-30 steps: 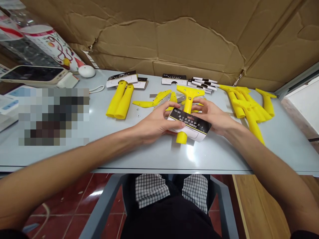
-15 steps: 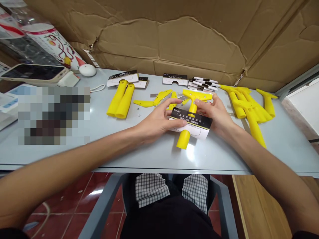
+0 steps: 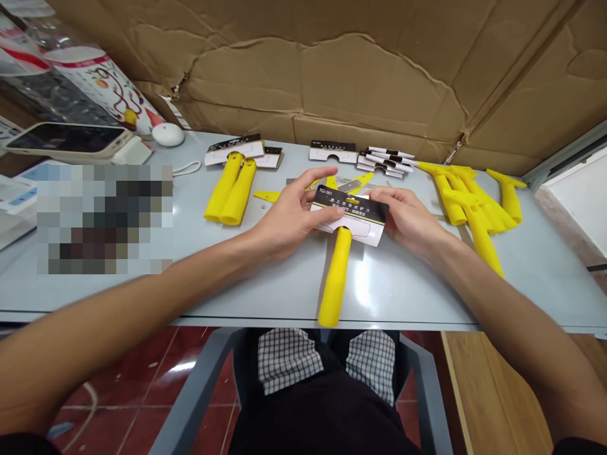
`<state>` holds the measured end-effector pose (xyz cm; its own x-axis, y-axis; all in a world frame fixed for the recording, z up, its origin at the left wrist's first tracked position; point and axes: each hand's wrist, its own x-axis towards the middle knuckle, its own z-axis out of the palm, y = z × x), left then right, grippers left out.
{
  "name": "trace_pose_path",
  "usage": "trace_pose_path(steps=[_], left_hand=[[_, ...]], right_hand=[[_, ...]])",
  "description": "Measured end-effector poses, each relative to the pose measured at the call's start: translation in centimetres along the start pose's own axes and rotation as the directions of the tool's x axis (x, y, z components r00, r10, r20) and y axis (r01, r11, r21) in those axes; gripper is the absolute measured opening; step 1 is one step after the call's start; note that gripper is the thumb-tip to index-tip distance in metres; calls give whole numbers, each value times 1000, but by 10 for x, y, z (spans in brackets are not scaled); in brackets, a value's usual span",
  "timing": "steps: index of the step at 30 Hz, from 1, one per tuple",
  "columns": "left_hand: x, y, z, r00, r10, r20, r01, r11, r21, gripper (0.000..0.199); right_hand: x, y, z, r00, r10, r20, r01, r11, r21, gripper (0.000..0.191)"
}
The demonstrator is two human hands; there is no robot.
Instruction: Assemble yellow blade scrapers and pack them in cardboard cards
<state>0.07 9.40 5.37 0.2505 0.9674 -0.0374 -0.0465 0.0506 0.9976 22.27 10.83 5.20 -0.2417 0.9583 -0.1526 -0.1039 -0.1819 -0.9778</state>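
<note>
A yellow plastic scraper with its handle (image 3: 334, 278) pointing towards me passes through a folded black-and-white cardboard header card (image 3: 353, 215); the card hides the scraper's head. My left hand (image 3: 296, 212) pinches the card's left side, thumb on its front and index finger stretched above it. On the other side, my right hand (image 3: 408, 218) is closed at the card's upper right corner, its fingertips partly hidden behind it. Beyond the hands lie loose yellow blade covers (image 3: 363, 183) and metal blades, partly covered.
Two yellow scrapers with cards (image 3: 231, 189) lie to the left. Folded cards (image 3: 333, 151) sit along the cardboard wall (image 3: 303, 76). Several yellow scraper handles (image 3: 484, 234) are piled at right. A phone (image 3: 66, 139), a white mouse (image 3: 168, 134) and bottles (image 3: 90, 82) stand at far left.
The card has slid up the handle to the scraper's head, which it now covers. The handle has come nearer the table's front edge. My right hand has moved from the head to the card's corner.
</note>
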Motion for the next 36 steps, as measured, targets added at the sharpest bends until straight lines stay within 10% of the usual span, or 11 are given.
trace_pose_path(steps=[12, 27, 33, 36], left_hand=[[9, -8, -5, 981, 107, -163, -96, 992, 78, 40], [22, -3, -17, 947, 216, -236, -163, 961, 226, 43], [29, -1, -30, 902, 415, -124, -272, 766, 582, 23], [26, -1, -28, 880, 467, 84, -372, 569, 733, 27]], right_hand=[[-14, -5, 3, 979, 100, 176, -101, 995, 0, 85], [-29, 8, 24, 947, 191, 260, -105, 944, -313, 53], [-36, -7, 25, 934, 238, 268, -81, 869, -488, 38], [-39, -15, 26, 947, 220, 233, 22, 680, -733, 31]])
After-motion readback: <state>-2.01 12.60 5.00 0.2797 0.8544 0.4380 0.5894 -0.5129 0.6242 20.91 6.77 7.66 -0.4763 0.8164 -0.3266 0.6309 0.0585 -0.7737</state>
